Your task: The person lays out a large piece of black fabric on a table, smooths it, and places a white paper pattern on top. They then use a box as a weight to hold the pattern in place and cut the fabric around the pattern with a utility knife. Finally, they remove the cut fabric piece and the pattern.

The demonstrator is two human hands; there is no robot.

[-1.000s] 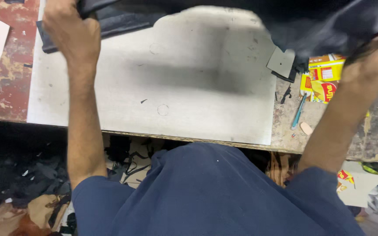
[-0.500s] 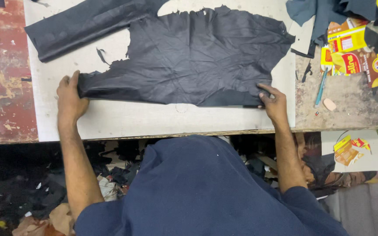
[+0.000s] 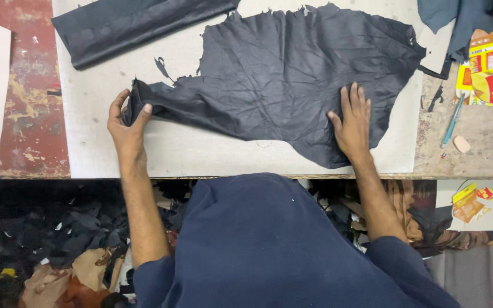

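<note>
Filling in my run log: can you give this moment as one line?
left hand: pinching hide edge | right hand: flat on dark leather hide | hide: spread on pale board

A stack of cardboard boxes [image 3: 489, 71] lies at about two o'clock, at the right edge of the workbench [image 3: 475, 154]; they are flat and rectangular, yellow and red with some orange, one face bearing a white panel; a dark cloth [image 3: 457, 23] overlaps their upper left corner; the right side of the stack is cut off by the picture's edge. At about four o'clock, below the bench's front edge, a smaller carton [image 3: 475, 201] sits on a pale surface; it is yellow and orange with a red patch, crumpled and tilted; no signs or screens show.
</note>
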